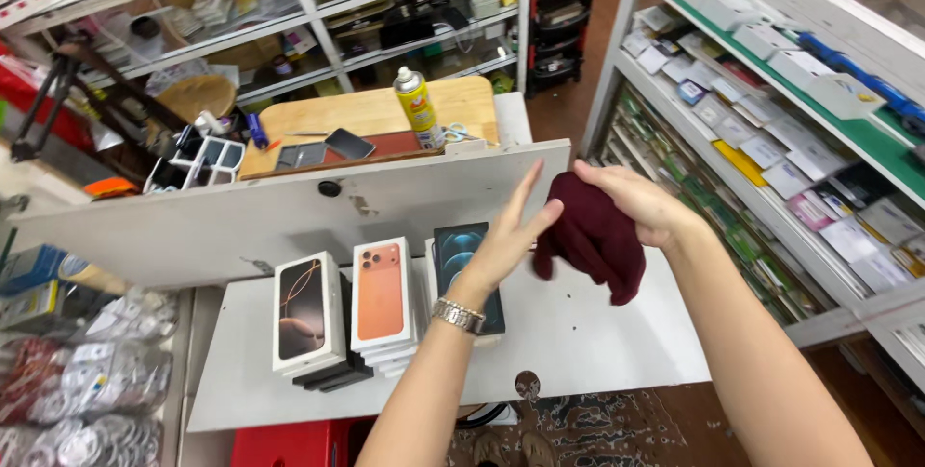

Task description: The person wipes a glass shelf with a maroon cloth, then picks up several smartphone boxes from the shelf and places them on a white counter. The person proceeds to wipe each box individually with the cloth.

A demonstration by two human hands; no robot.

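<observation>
On the white table (578,342), at the near left, stand three stacks of phone boxes: a white box with a dark phone picture (306,311), an orange-phone box (383,292) just right of it, and a blue-phone box (461,255) partly hidden behind the left hand (506,236), whose fingers are open and stretched flat, wrist bearing a metal watch (458,315). Right of it, above the table, hangs a dark maroon cloth (593,240), its edge touching the left fingertips, its top bunched in the closed fingers of the right hand (636,202); far behind, a yellow spray can (418,106) stands upright on a wooden counter (371,112)
</observation>
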